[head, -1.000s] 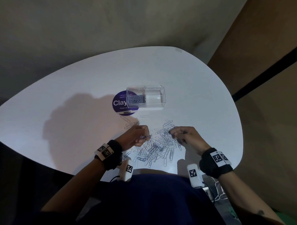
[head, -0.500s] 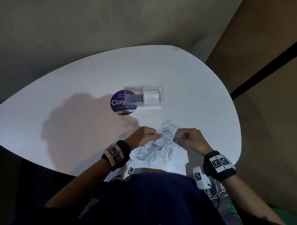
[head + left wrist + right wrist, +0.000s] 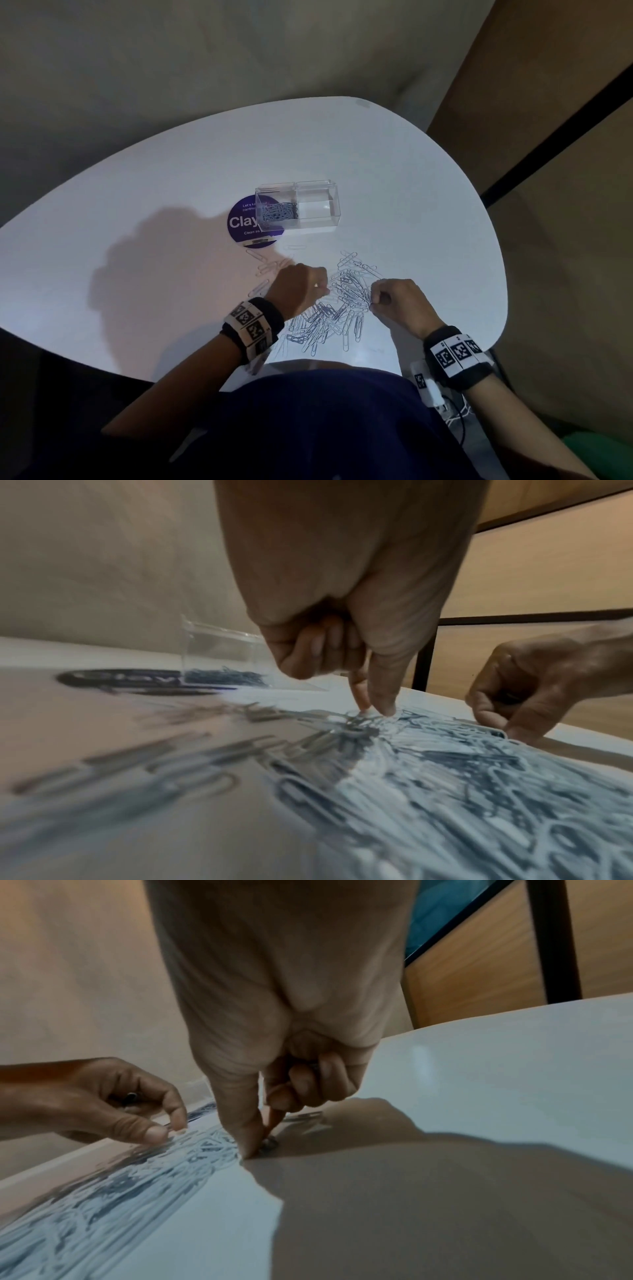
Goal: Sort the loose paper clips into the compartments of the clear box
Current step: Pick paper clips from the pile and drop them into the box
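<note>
Steel paper clips (image 3: 337,301) lie heaped between both hands, with the clear box (image 3: 297,211) well beyond the fingertips. The left hand (image 3: 301,287) pinches at the pile's edge; the right hand (image 3: 397,301) pinches a clip, with more apparently curled in its palm. Risk: interlocked clips may lift in chains, drop or scatter, and reach the wrong compartment.

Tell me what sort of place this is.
Probably an office or shared pantry corner, not a workshop: a rounded white table, a purple round sticker reading "Clean as", partly under the clear box, and wood-look wall panels with a black strip.
</note>
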Demonstrator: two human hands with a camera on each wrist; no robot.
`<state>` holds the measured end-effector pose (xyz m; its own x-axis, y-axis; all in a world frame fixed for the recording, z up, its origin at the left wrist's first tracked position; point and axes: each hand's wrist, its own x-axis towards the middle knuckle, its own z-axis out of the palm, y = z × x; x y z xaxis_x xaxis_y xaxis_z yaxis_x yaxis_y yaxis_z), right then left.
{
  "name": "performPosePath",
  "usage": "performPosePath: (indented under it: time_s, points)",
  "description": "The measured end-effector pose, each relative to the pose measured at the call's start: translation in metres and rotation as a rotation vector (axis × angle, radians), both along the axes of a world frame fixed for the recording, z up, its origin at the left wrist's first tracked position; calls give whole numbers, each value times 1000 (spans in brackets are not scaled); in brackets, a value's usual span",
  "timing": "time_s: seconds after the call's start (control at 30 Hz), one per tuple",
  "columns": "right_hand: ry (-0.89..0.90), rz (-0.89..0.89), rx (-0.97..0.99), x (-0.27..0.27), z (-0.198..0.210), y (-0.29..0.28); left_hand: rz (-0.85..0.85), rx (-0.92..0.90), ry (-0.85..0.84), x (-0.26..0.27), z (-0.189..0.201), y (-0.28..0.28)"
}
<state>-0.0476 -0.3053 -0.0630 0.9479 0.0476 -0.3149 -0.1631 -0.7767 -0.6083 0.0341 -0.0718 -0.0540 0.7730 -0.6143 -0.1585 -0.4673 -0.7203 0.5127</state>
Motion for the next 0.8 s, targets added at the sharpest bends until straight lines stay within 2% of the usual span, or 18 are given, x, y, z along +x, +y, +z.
performPosePath:
  time_s: [0.13,0.27,0.33,0.47,0.53,0.67,0.8]
  points:
    - [42,-14,59,0,0,-2,46,22,-114,5,1,12]
    - [87,-117,225,1,6,-4,-173,7,52,-4,1,17]
    - [94,-188,278,4,9,-5,-226,40,108,-9,-2,15]
    - [176,-386,554,7,10,-8,-270,65,31,-12,-7,10]
    - [218,-416,644,9,15,-6,-246,41,27,-9,-10,12]
    - [262,-416,779,13,27,0,-139,-118,230,-6,-10,16]
    - [254,-311,763,17,25,10,62,-255,603,-1,5,21]
